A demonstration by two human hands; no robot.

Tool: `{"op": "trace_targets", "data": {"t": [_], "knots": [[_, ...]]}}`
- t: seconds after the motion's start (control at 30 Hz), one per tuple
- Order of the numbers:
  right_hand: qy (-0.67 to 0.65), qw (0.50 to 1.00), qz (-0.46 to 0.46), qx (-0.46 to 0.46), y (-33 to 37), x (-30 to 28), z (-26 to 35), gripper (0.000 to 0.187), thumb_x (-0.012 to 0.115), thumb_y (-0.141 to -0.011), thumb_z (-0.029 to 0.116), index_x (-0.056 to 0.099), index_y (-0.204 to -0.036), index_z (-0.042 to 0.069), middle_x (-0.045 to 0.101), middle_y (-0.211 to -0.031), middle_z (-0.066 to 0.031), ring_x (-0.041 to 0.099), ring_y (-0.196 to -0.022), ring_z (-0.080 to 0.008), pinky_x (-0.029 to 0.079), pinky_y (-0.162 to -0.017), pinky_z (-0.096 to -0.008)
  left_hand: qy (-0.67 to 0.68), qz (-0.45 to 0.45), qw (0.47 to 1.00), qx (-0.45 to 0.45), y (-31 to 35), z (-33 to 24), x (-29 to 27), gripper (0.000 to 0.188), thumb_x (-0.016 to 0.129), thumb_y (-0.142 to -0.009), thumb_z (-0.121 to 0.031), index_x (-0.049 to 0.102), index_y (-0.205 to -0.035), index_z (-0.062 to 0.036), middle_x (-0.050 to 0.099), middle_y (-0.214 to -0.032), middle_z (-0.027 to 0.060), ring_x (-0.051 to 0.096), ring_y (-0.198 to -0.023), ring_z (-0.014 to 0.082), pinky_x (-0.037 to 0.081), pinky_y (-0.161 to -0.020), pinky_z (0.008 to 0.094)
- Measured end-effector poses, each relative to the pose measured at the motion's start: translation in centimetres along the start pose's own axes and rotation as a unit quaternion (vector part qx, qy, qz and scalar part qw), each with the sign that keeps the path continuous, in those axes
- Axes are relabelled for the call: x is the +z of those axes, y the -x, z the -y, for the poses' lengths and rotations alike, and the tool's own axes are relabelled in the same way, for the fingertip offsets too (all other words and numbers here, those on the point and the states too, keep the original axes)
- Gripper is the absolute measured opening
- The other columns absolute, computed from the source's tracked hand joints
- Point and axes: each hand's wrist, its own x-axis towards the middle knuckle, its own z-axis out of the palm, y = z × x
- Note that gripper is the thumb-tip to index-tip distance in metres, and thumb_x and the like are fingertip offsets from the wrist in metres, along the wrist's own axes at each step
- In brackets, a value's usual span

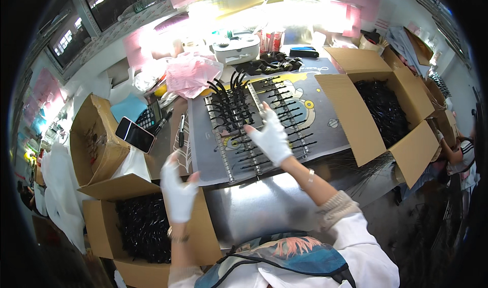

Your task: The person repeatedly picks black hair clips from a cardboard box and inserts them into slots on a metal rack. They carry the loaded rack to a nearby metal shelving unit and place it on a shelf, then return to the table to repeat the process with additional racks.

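My left hand, in a white glove with bare fingertips, is raised over the edge of the left box with its fingers apart. No object shows in it. Gloved the same way, my right hand reaches over the metal rack, thumb and fingers spread. The rack has light notched bars with thin black rods lying across them. Curved black strips stand up from its left half, just beyond my right thumb. Beneath the rack lies a grey printed mat.
Black shiny strips fill an open cardboard box at the lower left and another box at the right. A phone, a black-handled knife and a smaller carton are at left. Behind the mat stands a white case.
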Motion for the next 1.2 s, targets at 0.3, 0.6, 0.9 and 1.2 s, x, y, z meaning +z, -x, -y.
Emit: {"op": "trace_targets", "data": {"t": [0.3,0.6,0.9,1.2], "knots": [[-0.068,0.982,-0.174,0.009,-6.5,7.9,0.3,0.096,0.083,-0.076,0.032,0.033,-0.149,-0.007,0.055,-0.137,-0.0286,0.058,-0.126,-0.0359,0.046,-0.106,-0.0377,0.466,0.06,0.883,-0.003,-18.2,0.2,19.2,0.108,0.079,-0.082,-0.003,0.008,-0.162,-0.019,0.044,-0.15,0.0097,0.052,-0.12,0.0132,0.044,-0.103,0.0275],[-0.019,0.98,-0.172,0.101,-13.4,10.4,1.6,0.046,0.077,-0.082,0.037,0.067,-0.119,0.011,0.073,-0.092,-0.0196,0.071,-0.087,-0.039,0.056,-0.075,-0.045,0.412,-0.137,0.9,-0.03,-17.1,-0.9,22.7,0.02,0.071,-0.095,-0.017,0.058,-0.086,-0.0038,0.054,-0.08,-0.001,0.049,-0.075,0.0085,0.045,-0.072,0.0257],[0.163,0.969,-0.144,0.116,-15.7,8.8,-3.1,0.032,0.059,-0.093,0.029,0.071,-0.09,0.0,0.071,-0.092,-0.0245,0.068,-0.083,-0.0413,0.054,-0.078,-0.0484,0.43,-0.146,0.89,-0.041,-15.7,-1.0,20.5,0.018,0.068,-0.097,-0.014,0.062,-0.088,-0.0005,0.063,-0.087,0.0,0.055,-0.083,0.0088,0.046,-0.088,0.027],[-0.124,0.982,-0.09,-0.11,-13.7,11.4,0.4,0.024,0.062,-0.095,0.016,0.057,-0.112,0.001,0.07,-0.091,-0.0233,0.068,-0.088,-0.0441,0.053,-0.072,-0.0476,0.479,-0.137,0.858,-0.127,-15.4,-1.5,20.4,0.015,0.07,-0.095,-0.012,0.061,-0.086,-0.0044,0.06,-0.085,-0.0023,0.053,-0.078,0.0059,0.046,-0.076,0.0231]]}}
